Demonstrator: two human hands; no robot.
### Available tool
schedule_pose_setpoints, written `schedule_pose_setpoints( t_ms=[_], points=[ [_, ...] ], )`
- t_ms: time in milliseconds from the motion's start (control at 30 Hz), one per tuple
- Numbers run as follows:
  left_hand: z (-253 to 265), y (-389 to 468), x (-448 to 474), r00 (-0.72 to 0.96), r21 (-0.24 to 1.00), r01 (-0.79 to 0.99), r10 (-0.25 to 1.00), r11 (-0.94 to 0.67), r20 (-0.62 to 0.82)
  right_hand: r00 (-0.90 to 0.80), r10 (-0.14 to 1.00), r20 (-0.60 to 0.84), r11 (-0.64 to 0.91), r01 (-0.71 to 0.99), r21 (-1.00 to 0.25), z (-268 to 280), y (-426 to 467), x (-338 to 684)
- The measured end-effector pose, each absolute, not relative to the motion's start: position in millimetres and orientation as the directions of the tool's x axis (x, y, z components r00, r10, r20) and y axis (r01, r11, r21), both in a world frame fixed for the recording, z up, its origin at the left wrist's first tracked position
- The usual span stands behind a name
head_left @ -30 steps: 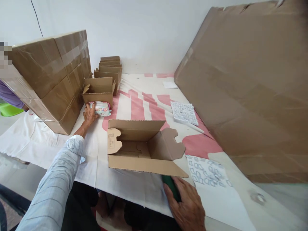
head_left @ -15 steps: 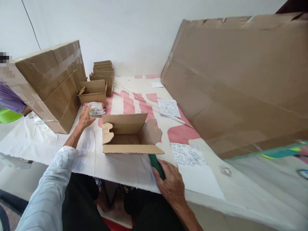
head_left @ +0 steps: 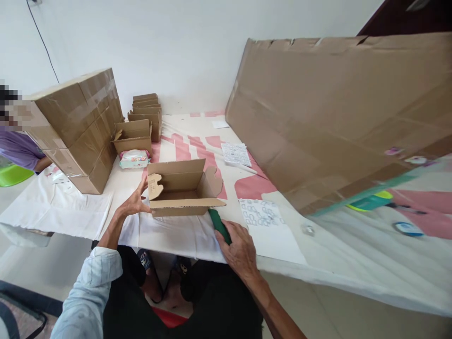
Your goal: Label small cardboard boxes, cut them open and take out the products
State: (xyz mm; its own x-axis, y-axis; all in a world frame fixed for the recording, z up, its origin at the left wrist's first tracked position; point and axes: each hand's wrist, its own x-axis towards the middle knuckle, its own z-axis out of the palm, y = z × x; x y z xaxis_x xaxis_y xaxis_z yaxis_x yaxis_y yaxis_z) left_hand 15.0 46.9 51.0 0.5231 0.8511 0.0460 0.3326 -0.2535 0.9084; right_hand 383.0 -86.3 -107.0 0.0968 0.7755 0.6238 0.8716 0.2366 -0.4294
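With left hand (head_left: 134, 202), better to steady the open-topped box (head_left: 181, 204) lightly at its left end, near on the table (head_left: 169, 238), without bending the flap (head_left: 154, 187). Spread wide there, thumb low, fingers raised; hard to say if really touching. With right hand (head_left: 238, 245), curled around green object (head_left: 219, 225) by box's near right corner.

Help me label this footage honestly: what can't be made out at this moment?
All in the head view:
- Green tool: near end hidden by the right hand.
- Box: part of its floor hidden by the near flap.
- Pack: print too small to read.
- Co-worker: cut off by the left edge; hand hidden by the cartons.
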Motion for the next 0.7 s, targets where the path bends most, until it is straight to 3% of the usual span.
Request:
schedule_pose_setpoints(
  t_ms=[367, 700],
  points=[
    [53.6, -0.8, 2.1, 0.519, 0.931, 0.257, 0.850, -0.260, 0.094, 0.086, 0.777, 0.624, 0.252, 0.865, -0.434, -108.2, -87.2, 385.9],
    [47.1, -44.4, -22.6, 0.490, 0.951, 0.247, 0.870, -0.185, 0.042, 0.140, 0.812, 0.567, 0.198, 0.847, -0.493, -103.5, -92.0, 384.4]
  ],
)
